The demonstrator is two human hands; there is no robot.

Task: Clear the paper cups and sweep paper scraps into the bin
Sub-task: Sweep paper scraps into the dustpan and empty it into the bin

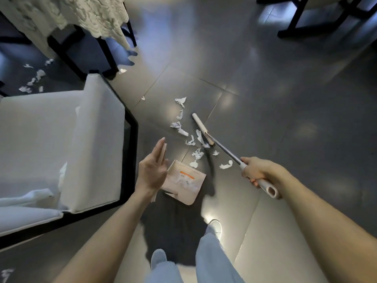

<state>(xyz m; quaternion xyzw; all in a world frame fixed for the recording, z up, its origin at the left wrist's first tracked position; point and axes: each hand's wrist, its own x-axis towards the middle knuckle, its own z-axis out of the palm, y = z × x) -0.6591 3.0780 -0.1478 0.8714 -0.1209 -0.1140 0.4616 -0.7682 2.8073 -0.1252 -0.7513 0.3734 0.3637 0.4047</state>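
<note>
Torn white paper scraps (pixel 179 127) lie scattered on the grey floor in front of me. My right hand (pixel 256 172) grips the white end of a broom handle (pixel 228 153). The broom's pale head (pixel 201 127) rests on the floor among the scraps. A beige dustpan (pixel 183 181) stands on the floor just near of the scraps, its mouth facing them. My left hand (pixel 152 170) lies with straight fingers along the dustpan's upright handle (pixel 164 149). No paper cups or bin are in view.
A white cushioned chair with a black frame (pixel 61 144) stands to my left. Beyond it is a table with a lace cloth (pixel 85 15), with more scraps (pixel 33 78) beneath. Black chair legs (pixel 295 27) are at the far right. My legs and shoe (pixel 215 227) are below.
</note>
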